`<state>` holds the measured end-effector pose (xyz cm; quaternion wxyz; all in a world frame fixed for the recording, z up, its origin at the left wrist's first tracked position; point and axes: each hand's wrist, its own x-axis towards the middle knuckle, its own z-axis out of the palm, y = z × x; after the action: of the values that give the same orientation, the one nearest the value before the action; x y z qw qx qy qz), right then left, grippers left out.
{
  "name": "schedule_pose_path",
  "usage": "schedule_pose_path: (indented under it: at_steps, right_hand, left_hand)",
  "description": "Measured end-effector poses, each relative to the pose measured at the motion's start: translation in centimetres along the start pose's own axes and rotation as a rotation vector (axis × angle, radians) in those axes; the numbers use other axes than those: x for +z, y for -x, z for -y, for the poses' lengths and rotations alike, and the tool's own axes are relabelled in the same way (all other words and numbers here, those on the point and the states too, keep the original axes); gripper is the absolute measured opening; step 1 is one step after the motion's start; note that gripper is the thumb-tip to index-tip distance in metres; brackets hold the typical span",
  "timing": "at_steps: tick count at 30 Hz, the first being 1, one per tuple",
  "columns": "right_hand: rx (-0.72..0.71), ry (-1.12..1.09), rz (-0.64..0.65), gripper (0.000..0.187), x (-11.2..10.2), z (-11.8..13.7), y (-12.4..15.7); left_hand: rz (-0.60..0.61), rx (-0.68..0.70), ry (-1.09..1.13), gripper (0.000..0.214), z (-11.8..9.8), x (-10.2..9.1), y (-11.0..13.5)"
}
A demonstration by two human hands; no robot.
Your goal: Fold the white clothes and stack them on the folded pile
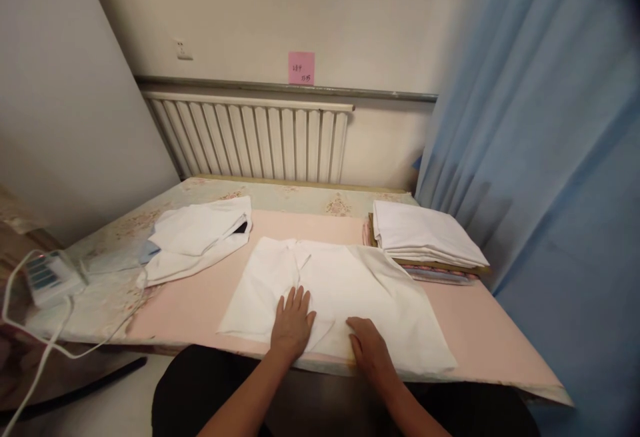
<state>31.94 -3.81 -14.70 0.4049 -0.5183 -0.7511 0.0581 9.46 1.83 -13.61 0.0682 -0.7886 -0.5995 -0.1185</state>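
Note:
A white cloth garment (pixel 330 283) lies spread and partly folded on the table before me, with a thin tie or seam near its upper middle. My left hand (pixel 293 320) rests flat on its left half, fingers stretched out and slightly apart. On the right half, close to the table's front edge, my right hand (pixel 369 350) touches the cloth with bent fingers, its thumb apart from the index finger. Some creases run down the garment's right side. Another white garment (pixel 203 230) lies loosely bunched at the left, showing a dark patch and a bit of blue.
A stack of folded white cloth (pixel 425 230) sits at the right on coloured fabrics. Pink cloth (pixel 505 337) covers the floral tabletop (pixel 210 187). At left is a power strip (pixel 53 277) with a white cord. A blue curtain (pixel 550 157) hangs right; a radiator (pixel 250 137) stands behind.

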Motion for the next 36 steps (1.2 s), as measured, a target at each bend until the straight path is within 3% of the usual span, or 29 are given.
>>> schedule_pose_path:
  at_steps: [13,32,36]
  right_hand:
    - [-0.104,-0.021,0.021,0.039,-0.8,0.1,1.0]
    - [-0.092,-0.014,0.022,0.041,-1.2,0.6,0.8]
    - [-0.094,0.005,0.03,0.041,-1.2,0.5,0.8]
  left_hand:
    - [0.005,-0.019,0.017,0.049,-0.5,-1.1,0.2]
    - [0.013,-0.007,0.052,0.049,-0.1,-0.6,-0.1]
    - [-0.011,0.05,0.09,0.043,0.6,-1.1,-0.2]
